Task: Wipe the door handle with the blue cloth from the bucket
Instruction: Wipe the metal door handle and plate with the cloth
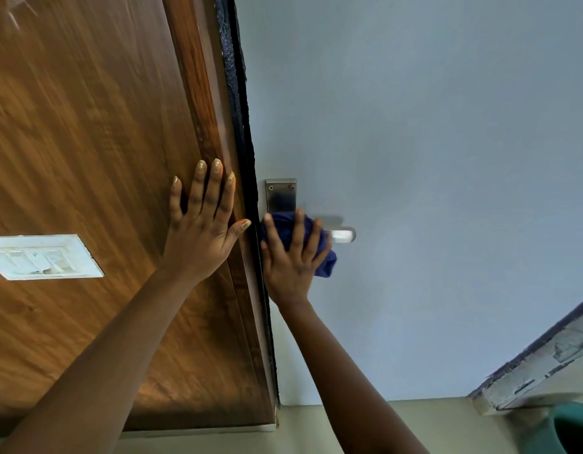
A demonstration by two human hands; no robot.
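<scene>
A metal door handle (344, 235) with a rectangular backplate (280, 194) is fixed to the pale grey door (431, 158). My right hand (291, 257) presses the bunched blue cloth (327, 262) over the lever near the backplate; only the lever's rounded tip shows to the right of the cloth. My left hand (203, 224) lies flat, fingers spread, on the brown wooden panel (87, 142) beside the door's dark edge. It holds nothing.
A white switch plate (44, 257) is set in the wooden panel at the left. The rim of a green bucket (575, 427) shows in the bottom right corner on the pale floor (447, 427). A worn white frame (539, 365) runs along the lower right.
</scene>
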